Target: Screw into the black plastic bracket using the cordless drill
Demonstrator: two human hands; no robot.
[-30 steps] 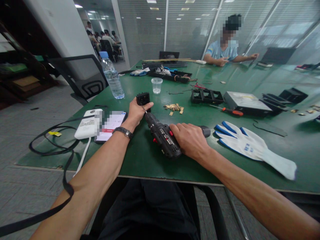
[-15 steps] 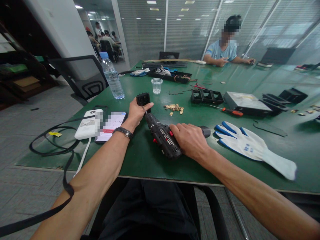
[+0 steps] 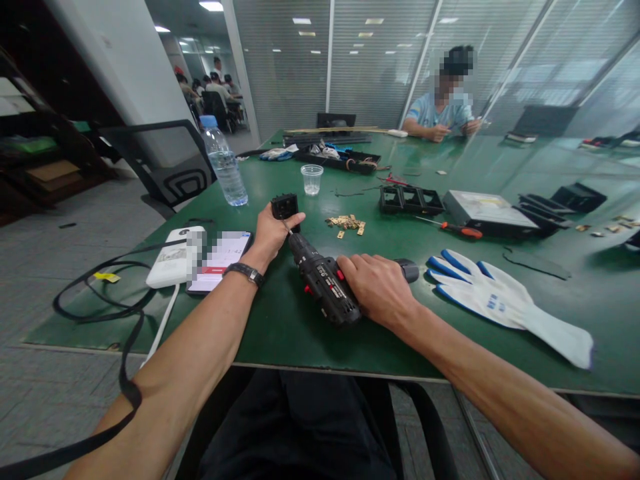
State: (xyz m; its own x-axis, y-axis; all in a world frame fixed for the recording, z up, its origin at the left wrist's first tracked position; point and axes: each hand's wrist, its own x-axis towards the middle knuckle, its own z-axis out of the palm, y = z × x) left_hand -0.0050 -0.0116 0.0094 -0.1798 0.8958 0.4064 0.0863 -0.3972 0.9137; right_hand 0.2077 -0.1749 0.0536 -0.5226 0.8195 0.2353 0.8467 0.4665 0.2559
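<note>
My left hand (image 3: 271,235) is closed around a small black plastic frame (image 3: 285,205), thumb along its near side. In my right hand (image 3: 376,283) is a black cordless drill (image 3: 327,287) lying on its side, its bit pointing at the frame. The bit's tip meets the frame near my left thumb; the exact contact point is too small to make out. Just beyond the drill lies a pile of small brass-coloured plates (image 3: 347,225). A white work glove (image 3: 493,293) with blue fingertips rests to the right of my right hand.
On the left are a water bottle (image 3: 225,163), a phone (image 3: 227,257) and a white power bank (image 3: 173,260) with cables. A clear cup (image 3: 312,180), a black three-part frame (image 3: 411,200), a screwdriver (image 3: 460,229) and a box (image 3: 487,212) stand farther off. A person (image 3: 440,107) sits across the table.
The view has tilted slightly, so the table sits a little lower. My hands, the drill and the black frame keep nearly the same positions. The person opposite has drawn their hands closer together.
</note>
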